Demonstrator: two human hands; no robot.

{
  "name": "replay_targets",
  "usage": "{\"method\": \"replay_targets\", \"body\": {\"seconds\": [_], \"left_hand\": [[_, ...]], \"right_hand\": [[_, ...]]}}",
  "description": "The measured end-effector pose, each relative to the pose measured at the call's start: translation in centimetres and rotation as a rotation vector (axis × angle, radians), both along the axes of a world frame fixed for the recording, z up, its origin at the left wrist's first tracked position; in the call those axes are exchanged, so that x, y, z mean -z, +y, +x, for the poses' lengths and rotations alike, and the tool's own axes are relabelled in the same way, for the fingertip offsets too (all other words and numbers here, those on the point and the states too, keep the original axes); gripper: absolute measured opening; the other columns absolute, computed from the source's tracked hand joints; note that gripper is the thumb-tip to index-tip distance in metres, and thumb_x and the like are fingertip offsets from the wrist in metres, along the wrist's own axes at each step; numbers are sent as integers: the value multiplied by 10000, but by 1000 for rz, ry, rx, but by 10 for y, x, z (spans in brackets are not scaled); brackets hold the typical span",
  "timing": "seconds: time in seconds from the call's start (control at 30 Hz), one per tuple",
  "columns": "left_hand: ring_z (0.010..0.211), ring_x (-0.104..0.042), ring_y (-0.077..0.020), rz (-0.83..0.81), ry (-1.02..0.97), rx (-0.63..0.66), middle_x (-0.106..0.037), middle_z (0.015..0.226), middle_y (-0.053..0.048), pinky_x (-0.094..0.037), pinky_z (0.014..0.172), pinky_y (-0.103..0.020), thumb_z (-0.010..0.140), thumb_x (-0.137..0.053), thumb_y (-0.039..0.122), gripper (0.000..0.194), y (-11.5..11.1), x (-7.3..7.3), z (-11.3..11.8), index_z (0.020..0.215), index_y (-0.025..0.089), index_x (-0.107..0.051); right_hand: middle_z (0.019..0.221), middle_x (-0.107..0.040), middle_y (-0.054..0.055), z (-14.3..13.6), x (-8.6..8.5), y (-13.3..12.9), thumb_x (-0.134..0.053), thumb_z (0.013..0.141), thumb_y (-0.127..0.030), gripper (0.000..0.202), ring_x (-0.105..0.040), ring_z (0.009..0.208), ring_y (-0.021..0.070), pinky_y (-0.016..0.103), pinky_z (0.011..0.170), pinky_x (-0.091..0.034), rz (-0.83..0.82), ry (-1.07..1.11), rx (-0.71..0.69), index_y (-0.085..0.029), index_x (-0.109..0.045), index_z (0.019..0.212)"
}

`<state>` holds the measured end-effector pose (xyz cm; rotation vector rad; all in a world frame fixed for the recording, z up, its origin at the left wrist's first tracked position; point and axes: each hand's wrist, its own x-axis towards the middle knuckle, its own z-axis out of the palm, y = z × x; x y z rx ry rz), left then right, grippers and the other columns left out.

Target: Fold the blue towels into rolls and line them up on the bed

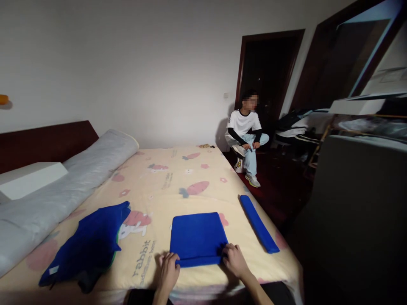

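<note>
A blue cloth (pixel 199 235), folded into a flat square, lies on the bed in front of me. Along its near side runs a narrow folded edge. At the near left corner, the curled fingers of my left hand (pixel 169 269) grip that edge. My right hand (pixel 234 259) has its bent fingers closed on the near right corner; its fingertips are partly hidden. To the right lies a long, narrow blue cloth strip (pixel 259 223), folded or rolled. Spread loosely on the left is a crumpled blue cloth piece (pixel 92 241) with a white tag and some green trim.
A patterned sheet (pixel 165 186) covers the bed. Along its left side lie a grey roll (pixel 95 169) and a white box (pixel 33 180). A person (pixel 246 135) sits past the far right corner. A dark grey panel (pixel 356 220) stands at right.
</note>
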<state>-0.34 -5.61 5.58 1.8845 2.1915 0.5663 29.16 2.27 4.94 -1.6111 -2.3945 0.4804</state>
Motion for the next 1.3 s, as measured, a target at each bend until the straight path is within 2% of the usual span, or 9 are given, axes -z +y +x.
{"method": "replay_targets", "body": {"seconds": [0.17,0.43,0.57,0.7,0.83,0.93,1.13,1.2,1.3], "left_hand": [[1043,-636,-191,-147,-42,-118,-750,960,-20,-246,1067,-406,756,-453,57,313,1,7,3,874,240,-679],[1057,-632,-201,-212,-151,-316,-723,1051,-2,-428,915,-312,782,-513,184,235,8,9,-17,939,263,-669],[1202,-527,-270,-103,-23,-416,-633,1226,-73,-394,986,-432,797,-476,140,358,-1,14,-8,1102,235,-639],[1206,-525,-220,126,53,-109,-631,1239,-56,-376,1040,-431,767,-384,16,522,3,28,35,1166,251,-627],[1085,-609,-212,189,-31,135,-690,1110,-67,-464,976,-407,841,-335,97,436,19,45,73,1077,238,-673],[1063,-621,-200,207,-52,132,-702,1074,-61,-478,959,-386,910,-335,194,378,25,50,64,1050,243,-682],[1118,-606,-228,239,70,-110,-698,1136,-61,-436,978,-433,900,-395,224,339,15,46,-5,1060,250,-692],[1107,-610,-230,263,92,-158,-699,1123,-67,-437,966,-437,876,-375,159,376,13,45,-4,1061,242,-692],[1057,-625,-206,258,43,-4,-707,1073,-60,-460,945,-398,855,-350,107,415,18,47,28,1047,244,-691]], "right_hand": [[957,-693,93,-4,10,0,-410,808,-211,282,-591,1001,250,375,897,-345,-52,0,39,-184,-690,822],[1085,-649,70,14,16,-4,-458,766,-246,332,-558,1050,246,371,909,-368,9,108,175,-215,-633,1046],[1131,-628,92,10,22,-13,-470,772,-199,374,-537,1065,277,412,910,-365,160,136,233,-229,-620,1113],[1132,-629,83,-38,21,-28,-463,721,-72,425,-520,1063,267,421,958,-328,232,147,76,-237,-633,1074],[996,-649,41,-85,18,-35,-473,811,-130,246,-540,966,226,389,940,-349,175,265,-103,-238,-627,970],[1006,-664,40,-80,21,-28,-425,887,-154,242,-556,952,211,376,929,-363,175,312,-109,-233,-629,991],[1148,-653,92,-10,33,-9,-373,969,-280,312,-553,1094,245,410,974,-364,321,260,91,-218,-640,1118],[1166,-645,94,-10,31,-11,-389,965,-301,308,-533,1140,259,423,993,-357,353,250,133,-220,-646,1114],[1134,-660,62,-41,20,-20,-386,961,-258,298,-555,1100,225,384,979,-379,292,273,0,-243,-651,1095]]}}
